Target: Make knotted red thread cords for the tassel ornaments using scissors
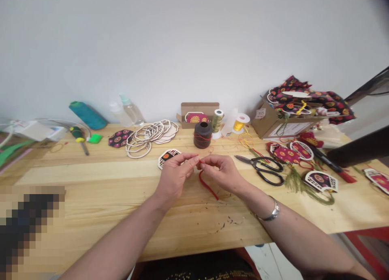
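Observation:
My left hand (176,174) and my right hand (221,171) meet over the middle of the wooden table (100,195). Both pinch a red cord (207,184) between their fingertips, and its doubled end trails down onto the table toward me. A patterned fabric piece in a wooden frame (168,156) lies just behind my left hand. A dark spool wound with red thread (202,135) stands behind both hands. My right wrist wears a silver bracelet (271,213).
Black scissors (263,168) lie right of my hands. Finished fabric ornaments with green tassels (316,178) spread further right, near a cardboard box of fabric (288,114). Wooden frames (150,135), a teal spool (87,115), a screwdriver (79,138), bottles and thread spools sit at the back.

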The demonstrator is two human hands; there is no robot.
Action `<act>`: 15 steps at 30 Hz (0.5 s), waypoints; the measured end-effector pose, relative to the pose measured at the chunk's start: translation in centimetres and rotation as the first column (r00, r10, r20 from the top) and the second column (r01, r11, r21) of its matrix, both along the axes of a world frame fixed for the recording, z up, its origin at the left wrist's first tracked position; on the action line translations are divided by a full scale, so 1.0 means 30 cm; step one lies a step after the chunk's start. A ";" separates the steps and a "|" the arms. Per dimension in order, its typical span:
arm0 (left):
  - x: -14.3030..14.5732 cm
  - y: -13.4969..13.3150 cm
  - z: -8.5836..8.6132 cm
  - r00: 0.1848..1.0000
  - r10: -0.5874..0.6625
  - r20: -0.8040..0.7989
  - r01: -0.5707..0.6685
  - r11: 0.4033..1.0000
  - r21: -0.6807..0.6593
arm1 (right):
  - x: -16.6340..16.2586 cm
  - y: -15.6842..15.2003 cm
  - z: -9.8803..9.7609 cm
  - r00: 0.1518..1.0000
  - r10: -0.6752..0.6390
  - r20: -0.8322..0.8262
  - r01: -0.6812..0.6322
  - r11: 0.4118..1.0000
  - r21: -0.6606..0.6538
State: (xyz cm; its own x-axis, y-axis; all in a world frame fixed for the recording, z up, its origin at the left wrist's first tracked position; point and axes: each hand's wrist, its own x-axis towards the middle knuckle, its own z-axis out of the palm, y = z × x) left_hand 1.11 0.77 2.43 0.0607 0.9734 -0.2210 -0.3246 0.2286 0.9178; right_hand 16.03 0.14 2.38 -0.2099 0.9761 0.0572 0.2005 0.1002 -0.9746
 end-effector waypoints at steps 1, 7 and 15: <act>-0.001 0.001 -0.001 1.000 -0.002 0.010 0.002 1.000 0.000 | -0.001 0.000 0.007 0.999 0.009 -0.033 -0.011 0.998 -0.064; -0.004 0.008 0.005 0.999 0.016 0.047 -0.015 1.000 -0.019 | 0.003 -0.003 0.028 0.979 0.082 -0.187 -0.135 0.946 -0.294; -0.011 0.013 0.008 0.996 0.085 0.015 -0.085 0.995 0.041 | 0.071 -0.013 0.062 0.768 0.640 0.015 -0.622 0.752 -0.220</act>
State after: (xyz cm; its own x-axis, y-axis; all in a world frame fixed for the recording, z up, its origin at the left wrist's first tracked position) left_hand 0.78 1.17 2.69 -0.0202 0.9835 -0.1796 -0.3530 0.1610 0.9217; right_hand 18.17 -0.24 4.23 -0.7768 0.6084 -0.1624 0.2400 0.0475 -0.9696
